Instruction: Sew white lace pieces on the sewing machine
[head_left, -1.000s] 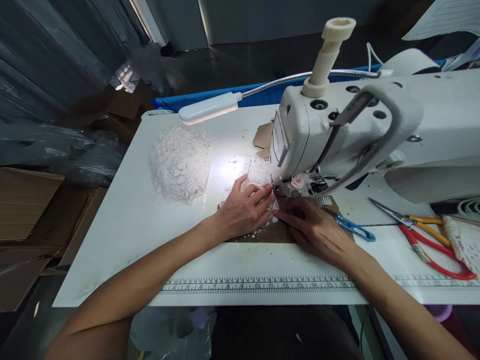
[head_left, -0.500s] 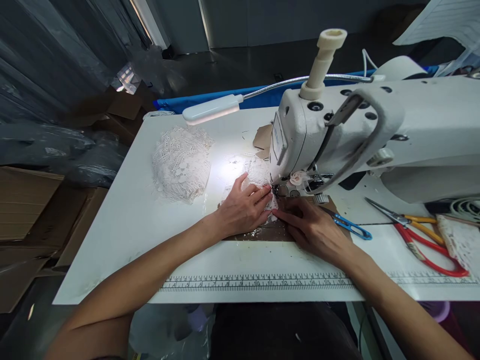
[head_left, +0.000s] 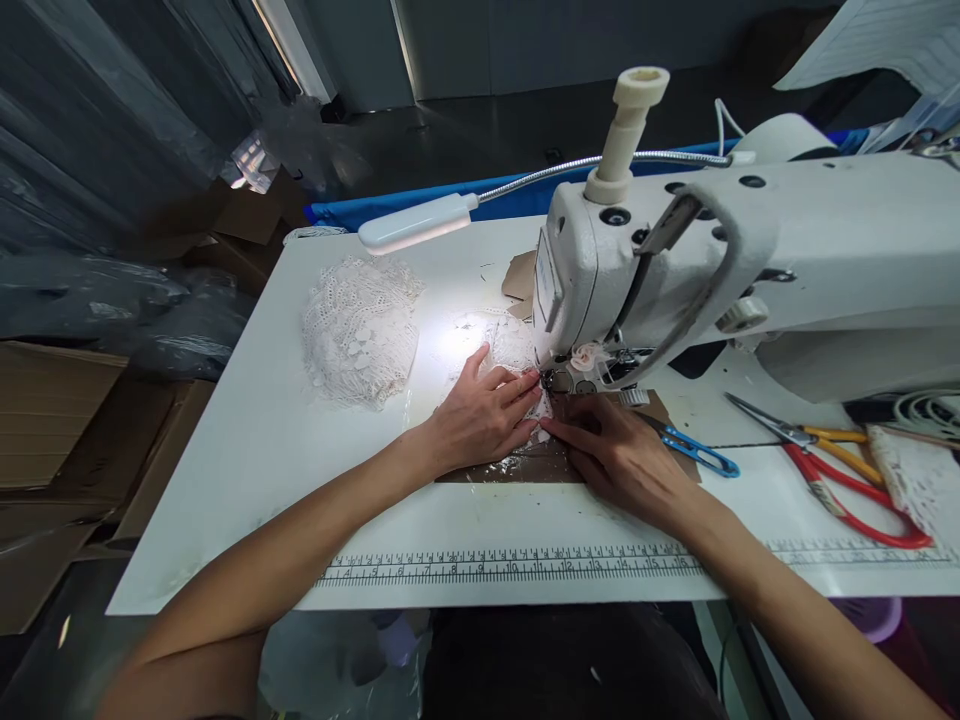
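A white lace piece [head_left: 516, 340] lies under the sewing machine's needle area, partly covered by my left hand. My left hand [head_left: 487, 415] is flat on it with fingers spread, fingertips beside the presser foot [head_left: 549, 378]. My right hand [head_left: 619, 450] rests just right of the foot, one digit stretched out to touch the lace edge; its other fingers are partly hidden. Beneath both hands is a brown sheet [head_left: 536, 467]. Blue-handled thread snips [head_left: 697, 452] lie behind my right hand, their tips hidden by it.
The white sewing machine [head_left: 592, 260] stands at right, with a lamp [head_left: 416, 223] over the table. A pile of lace pieces [head_left: 364, 335] sits at left. Red-handled scissors [head_left: 855, 495] and yellow-handled scissors [head_left: 840, 440] lie right. A ruler strip [head_left: 510, 568] runs along the front edge. Cardboard boxes [head_left: 60, 410] stand left.
The view has shifted slightly, so the machine appears a little further left. Both hands stay in nearly the same place on the lace.
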